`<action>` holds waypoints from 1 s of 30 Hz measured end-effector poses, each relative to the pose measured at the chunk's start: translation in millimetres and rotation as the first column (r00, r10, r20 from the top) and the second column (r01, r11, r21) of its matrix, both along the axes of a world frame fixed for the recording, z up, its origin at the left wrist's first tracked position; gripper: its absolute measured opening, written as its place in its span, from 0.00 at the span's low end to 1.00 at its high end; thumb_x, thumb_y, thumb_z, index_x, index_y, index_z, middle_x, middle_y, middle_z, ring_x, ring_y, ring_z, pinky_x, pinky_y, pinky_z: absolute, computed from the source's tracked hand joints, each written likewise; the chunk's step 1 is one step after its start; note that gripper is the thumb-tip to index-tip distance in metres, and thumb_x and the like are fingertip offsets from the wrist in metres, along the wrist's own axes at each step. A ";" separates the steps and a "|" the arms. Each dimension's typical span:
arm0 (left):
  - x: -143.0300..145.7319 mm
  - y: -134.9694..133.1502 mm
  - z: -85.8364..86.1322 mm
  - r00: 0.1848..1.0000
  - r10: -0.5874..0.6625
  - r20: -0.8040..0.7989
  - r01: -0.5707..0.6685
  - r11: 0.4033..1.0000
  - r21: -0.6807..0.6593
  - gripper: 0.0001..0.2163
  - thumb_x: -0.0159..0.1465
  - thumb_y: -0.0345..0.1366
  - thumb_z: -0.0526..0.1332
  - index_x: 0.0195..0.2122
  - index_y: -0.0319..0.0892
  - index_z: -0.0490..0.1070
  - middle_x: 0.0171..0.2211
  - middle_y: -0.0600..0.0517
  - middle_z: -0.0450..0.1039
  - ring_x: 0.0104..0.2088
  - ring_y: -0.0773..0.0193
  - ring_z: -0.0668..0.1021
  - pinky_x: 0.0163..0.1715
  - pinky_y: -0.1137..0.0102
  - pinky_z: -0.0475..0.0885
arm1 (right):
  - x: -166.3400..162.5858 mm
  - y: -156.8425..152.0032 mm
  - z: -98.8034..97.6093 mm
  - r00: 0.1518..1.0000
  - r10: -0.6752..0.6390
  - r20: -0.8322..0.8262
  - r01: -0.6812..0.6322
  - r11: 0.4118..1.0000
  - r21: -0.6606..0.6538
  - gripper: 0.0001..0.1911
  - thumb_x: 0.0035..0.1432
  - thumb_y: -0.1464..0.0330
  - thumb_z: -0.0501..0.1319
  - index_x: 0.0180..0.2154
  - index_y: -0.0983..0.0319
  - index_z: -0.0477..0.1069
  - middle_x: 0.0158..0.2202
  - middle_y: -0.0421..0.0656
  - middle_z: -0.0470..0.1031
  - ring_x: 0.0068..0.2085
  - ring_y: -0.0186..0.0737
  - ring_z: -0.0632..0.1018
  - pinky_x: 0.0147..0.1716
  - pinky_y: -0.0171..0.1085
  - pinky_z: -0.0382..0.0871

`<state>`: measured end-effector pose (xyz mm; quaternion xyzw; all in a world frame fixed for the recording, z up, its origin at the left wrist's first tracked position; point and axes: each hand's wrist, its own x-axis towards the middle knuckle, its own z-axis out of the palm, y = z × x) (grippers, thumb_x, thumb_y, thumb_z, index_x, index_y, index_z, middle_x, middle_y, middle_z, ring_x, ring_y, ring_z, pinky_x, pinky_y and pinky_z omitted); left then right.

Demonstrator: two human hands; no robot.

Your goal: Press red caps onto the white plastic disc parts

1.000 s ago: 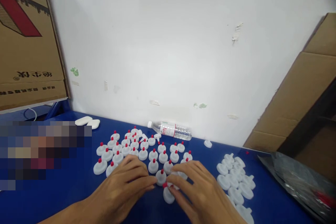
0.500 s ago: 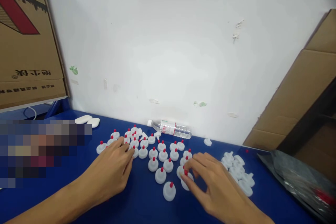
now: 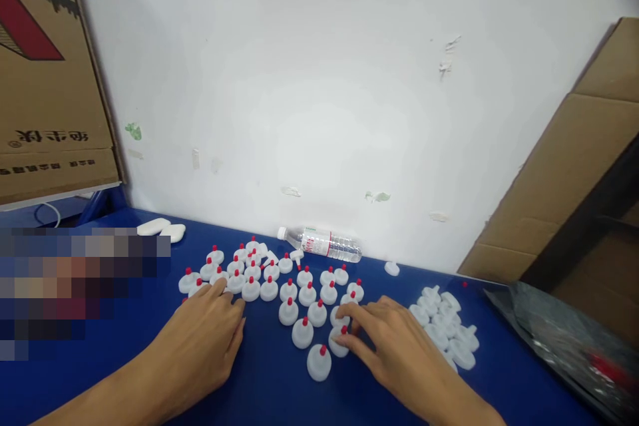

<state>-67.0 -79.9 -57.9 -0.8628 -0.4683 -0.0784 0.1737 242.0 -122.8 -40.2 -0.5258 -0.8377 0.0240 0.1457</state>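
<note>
White dome-shaped plastic caps with red tips stand in a loose group on the blue table. My right hand (image 3: 387, 343) pinches the red tip of one white cap (image 3: 338, 344) at the group's right front, between thumb and forefinger. Just in front of it to the left stands another white cap (image 3: 319, 365). My left hand (image 3: 212, 329) is at the group's left side with its fingers curled downward beside a white cap (image 3: 250, 290). Its fingertips are hidden, and whether they hold anything does not show.
A clear plastic bottle (image 3: 330, 244) lies along the wall. White caps without red tips form a pile (image 3: 444, 323) to the right, beside a grey plastic bag (image 3: 559, 339). Cardboard boxes stand at the left (image 3: 54, 93) and right (image 3: 564, 146). Two white objects (image 3: 172, 233) lie at back left.
My right hand has moved a little left, and the cap at its fingertips has shifted left with it. My left hand has drawn slightly left and nearer, uncovering more caps.
</note>
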 end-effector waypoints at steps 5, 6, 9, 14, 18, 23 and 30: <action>2.7 1.4 0.5 1.000 -0.004 -0.020 0.003 0.999 -0.042 0.18 0.71 0.28 0.51 0.32 0.40 0.80 0.31 0.40 0.79 0.38 0.41 0.79 0.40 0.50 0.73 | 20.3 11.8 2.9 0.978 -0.077 -0.192 0.110 0.979 0.169 0.15 0.77 0.54 0.50 0.47 0.50 0.73 0.43 0.37 0.79 0.43 0.42 0.79 0.49 0.46 0.69; 3.1 1.6 0.6 1.000 -0.002 -0.022 0.001 0.999 -0.047 0.18 0.71 0.28 0.51 0.33 0.40 0.80 0.31 0.40 0.79 0.38 0.40 0.79 0.40 0.49 0.73 | 28.0 16.3 2.5 0.972 -0.116 -0.204 0.158 0.967 0.200 0.18 0.78 0.54 0.48 0.46 0.52 0.74 0.45 0.39 0.79 0.46 0.44 0.79 0.52 0.47 0.69; 4.1 1.0 0.7 1.000 -0.005 -0.026 0.003 0.998 -0.059 0.16 0.71 0.29 0.52 0.34 0.39 0.80 0.31 0.40 0.79 0.39 0.39 0.79 0.40 0.47 0.73 | 53.7 30.5 -2.4 0.942 -0.256 -0.216 0.306 0.921 0.241 0.25 0.77 0.52 0.45 0.49 0.56 0.75 0.52 0.47 0.78 0.55 0.51 0.77 0.58 0.54 0.67; 4.4 0.7 0.2 1.000 -0.018 -0.020 0.017 0.998 -0.061 0.16 0.71 0.28 0.52 0.34 0.40 0.79 0.31 0.41 0.79 0.38 0.42 0.78 0.41 0.50 0.72 | 85.9 50.9 -21.5 0.899 -0.415 -0.139 0.435 0.883 0.178 0.34 0.75 0.48 0.42 0.63 0.60 0.72 0.69 0.55 0.66 0.71 0.62 0.64 0.66 0.63 0.59; 4.9 3.0 -1.3 0.999 -0.032 -0.021 0.031 0.998 -0.055 0.16 0.71 0.28 0.52 0.35 0.40 0.80 0.32 0.41 0.79 0.38 0.43 0.78 0.42 0.50 0.71 | 98.4 65.2 -35.1 0.884 -0.463 -0.067 0.467 0.881 0.076 0.38 0.74 0.47 0.41 0.69 0.64 0.66 0.74 0.53 0.59 0.74 0.62 0.58 0.69 0.63 0.56; 5.7 2.9 0.0 1.000 -0.023 -0.013 0.022 0.997 -0.069 0.17 0.71 0.27 0.51 0.39 0.39 0.81 0.35 0.39 0.80 0.40 0.44 0.78 0.44 0.52 0.72 | 100.6 68.6 -30.4 0.902 -0.430 -0.037 0.430 0.903 0.002 0.41 0.73 0.46 0.41 0.70 0.68 0.63 0.73 0.54 0.60 0.73 0.59 0.61 0.70 0.60 0.56; 7.7 4.7 -1.8 0.998 -0.017 -0.053 0.012 0.995 -0.095 0.17 0.71 0.26 0.50 0.37 0.39 0.80 0.34 0.40 0.79 0.39 0.44 0.78 0.45 0.52 0.71 | 84.7 53.6 -9.5 0.966 -0.254 -0.044 0.255 0.966 0.031 0.33 0.77 0.50 0.39 0.58 0.55 0.77 0.60 0.46 0.77 0.59 0.48 0.78 0.62 0.48 0.69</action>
